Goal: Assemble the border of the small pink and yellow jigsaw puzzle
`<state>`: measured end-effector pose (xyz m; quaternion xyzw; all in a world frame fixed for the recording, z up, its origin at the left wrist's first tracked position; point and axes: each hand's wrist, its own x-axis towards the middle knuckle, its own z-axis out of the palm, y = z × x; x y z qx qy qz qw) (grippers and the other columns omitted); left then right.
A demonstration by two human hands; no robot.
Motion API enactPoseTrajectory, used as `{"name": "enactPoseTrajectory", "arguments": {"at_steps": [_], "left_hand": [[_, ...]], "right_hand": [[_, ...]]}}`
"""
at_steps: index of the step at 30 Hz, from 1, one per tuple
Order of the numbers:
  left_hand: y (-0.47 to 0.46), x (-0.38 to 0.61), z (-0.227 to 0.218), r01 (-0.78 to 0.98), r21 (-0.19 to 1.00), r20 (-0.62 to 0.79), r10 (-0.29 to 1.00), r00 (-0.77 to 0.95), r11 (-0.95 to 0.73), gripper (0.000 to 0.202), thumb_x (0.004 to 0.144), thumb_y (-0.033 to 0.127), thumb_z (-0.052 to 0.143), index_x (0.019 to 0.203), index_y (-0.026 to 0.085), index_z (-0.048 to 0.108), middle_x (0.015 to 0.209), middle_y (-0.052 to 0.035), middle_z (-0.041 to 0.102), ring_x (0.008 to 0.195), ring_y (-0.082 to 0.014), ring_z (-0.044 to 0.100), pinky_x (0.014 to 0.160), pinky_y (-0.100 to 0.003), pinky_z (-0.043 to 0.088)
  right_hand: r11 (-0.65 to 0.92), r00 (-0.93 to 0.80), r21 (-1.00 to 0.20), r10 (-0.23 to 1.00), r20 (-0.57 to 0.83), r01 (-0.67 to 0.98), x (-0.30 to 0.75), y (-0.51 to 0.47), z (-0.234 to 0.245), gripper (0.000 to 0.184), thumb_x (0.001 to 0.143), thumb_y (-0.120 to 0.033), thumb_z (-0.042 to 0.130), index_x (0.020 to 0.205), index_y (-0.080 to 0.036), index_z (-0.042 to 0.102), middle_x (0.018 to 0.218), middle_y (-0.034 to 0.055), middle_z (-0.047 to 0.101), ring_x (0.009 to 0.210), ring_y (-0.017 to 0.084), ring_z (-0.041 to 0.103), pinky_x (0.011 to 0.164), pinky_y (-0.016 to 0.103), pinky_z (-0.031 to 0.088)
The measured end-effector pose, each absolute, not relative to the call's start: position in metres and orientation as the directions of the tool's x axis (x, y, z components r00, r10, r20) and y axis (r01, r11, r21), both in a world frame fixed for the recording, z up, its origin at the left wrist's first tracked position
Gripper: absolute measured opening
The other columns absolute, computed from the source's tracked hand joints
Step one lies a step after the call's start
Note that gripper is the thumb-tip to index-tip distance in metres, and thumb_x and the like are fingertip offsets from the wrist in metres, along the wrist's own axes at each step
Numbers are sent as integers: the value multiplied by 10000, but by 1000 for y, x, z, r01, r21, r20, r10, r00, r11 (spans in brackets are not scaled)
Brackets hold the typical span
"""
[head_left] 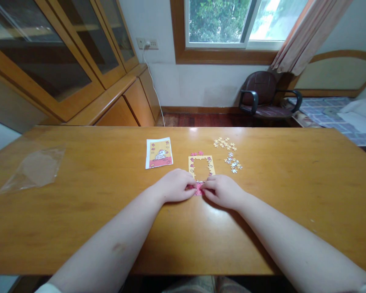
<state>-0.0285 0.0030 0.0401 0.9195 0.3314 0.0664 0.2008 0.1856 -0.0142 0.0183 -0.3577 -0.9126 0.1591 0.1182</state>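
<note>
A partly joined jigsaw puzzle (212, 166) lies on the table, its yellow border framing an open middle where the wood shows. My left hand (177, 185) is at the lower left corner, fingers closed on the pink bottom part. From the other side, my right hand (223, 191) pinches the same pink puzzle pieces (199, 189); the fingertips hide their exact edges. Two or so loose pink pieces (197, 153) rest just above the top border. A picture card (159, 153) showing a white character on yellow and pink lies left of the puzzle.
Loose yellow pieces (225, 143) and white patterned pieces (233, 162) lie right of the puzzle. A clear plastic bag (36, 167) is at the left of the wooden table (94, 183). Beyond the far edge are a brown armchair (262, 91) and a glass-fronted cabinet (100, 89).
</note>
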Motion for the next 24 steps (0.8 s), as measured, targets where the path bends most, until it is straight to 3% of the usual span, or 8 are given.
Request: {"name": "enactPoseTrajectory", "arguments": {"at_steps": [6,11,14,18,21,24], "left_hand": [[8,-25,32,626,421,20,697,717,-656,157,853,265,515,781,197,636,721,-8,643,678,-150,564,645,-257,384],[12,-27,34,785,329,128,849,513,-524,204,899,281,460,813,181,616,760,-37,650,724,-172,576,678,-285,400],[11,-26,45,901,203,183,919,350,-384,220,902,281,442,876,172,631,834,-76,663,807,-219,593,746,-343,415],[23,-19,56,972,130,84,979,185,-195,227,855,331,516,890,155,654,887,-121,658,847,-264,600,748,-378,443],[48,-12,55,964,180,-3,980,201,-197,249,868,324,495,963,183,678,978,-109,670,894,-254,620,786,-365,470],[73,-6,48,970,145,-41,978,204,-197,249,850,249,497,990,191,695,1018,-110,679,932,-259,635,816,-360,485]], "right_hand": [[694,-686,-377,705,181,614,186,-13,16,212,887,-231,503,900,-186,709,784,54,679,716,151,592,692,265,428],[606,-593,-441,783,187,662,189,-9,14,207,886,-233,507,915,-193,707,801,43,699,730,153,617,707,267,448],[569,-552,-473,811,192,672,190,-7,14,208,885,-224,504,910,-197,708,829,41,710,739,151,627,714,266,457],[569,-548,-478,812,201,669,191,-7,14,209,884,-225,505,914,-199,710,827,42,712,736,153,631,706,268,460],[573,-540,-490,811,226,656,192,-5,12,206,881,-219,507,905,-200,711,826,42,710,733,151,632,703,264,459],[562,-491,-502,825,281,658,195,-3,9,207,879,-213,502,883,-194,708,798,44,698,719,151,622,693,263,457]]}}
